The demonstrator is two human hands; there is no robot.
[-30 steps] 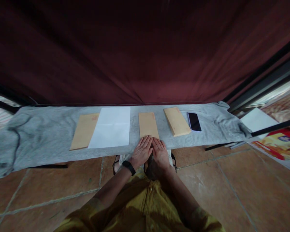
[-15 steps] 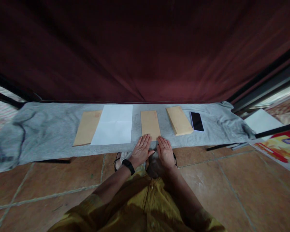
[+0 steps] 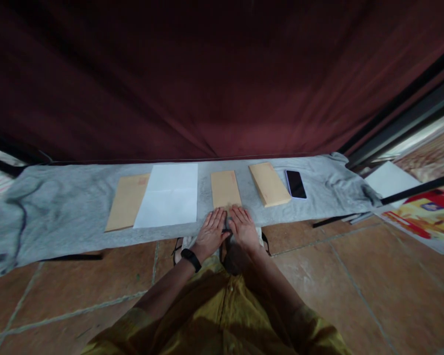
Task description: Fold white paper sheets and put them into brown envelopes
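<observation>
A brown paper envelope (image 3: 225,188) lies flat in the middle of the cloth-covered bench, its near end partly hidden by my hands. My left hand (image 3: 211,229), with a black band at the wrist, lies flat at the envelope's near left corner, fingers stretched out. On the near right part of it rests my right hand (image 3: 243,227), palm down, fingers extended. Left of the envelope is a creased white sheet of paper (image 3: 170,197), overlapping another brown envelope (image 3: 125,204). A thick stack of brown envelopes (image 3: 269,183) sits to the right.
Beside the stack lies a phone (image 3: 296,185), screen up. A grey cloth (image 3: 70,212) covers the narrow bench. Behind it hangs a dark red curtain (image 3: 222,98). Dark metal bars (image 3: 403,103) and a colourful printed sheet (image 3: 425,217) are at the right.
My right hand has moved left and slightly up onto the envelope's near end. My left hand has shifted slightly. The whole view has turned a little.
</observation>
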